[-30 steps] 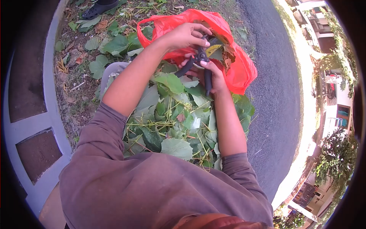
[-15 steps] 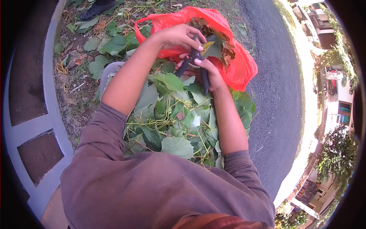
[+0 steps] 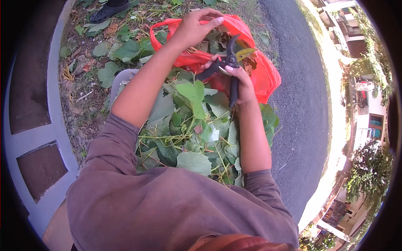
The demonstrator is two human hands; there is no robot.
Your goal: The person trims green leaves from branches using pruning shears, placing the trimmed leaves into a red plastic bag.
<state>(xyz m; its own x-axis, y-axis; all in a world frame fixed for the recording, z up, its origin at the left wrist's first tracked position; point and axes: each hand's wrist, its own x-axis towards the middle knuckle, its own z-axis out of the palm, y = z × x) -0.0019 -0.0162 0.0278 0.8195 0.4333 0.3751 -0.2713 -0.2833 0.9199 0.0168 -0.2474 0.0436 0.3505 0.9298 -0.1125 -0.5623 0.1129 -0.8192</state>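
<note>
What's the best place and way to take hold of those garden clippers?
I'd grip both dark handles from the wearer's side, as the right hand does: they spread toward the wearer, while the open blades point away over the red bag.

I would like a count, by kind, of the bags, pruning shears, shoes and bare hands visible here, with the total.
Red plastic bag: 1
Black-handled metal pruning shears: 1
Dark clog with holes: 1
Bare hands, left hand and right hand: 2
Total: 5
</note>
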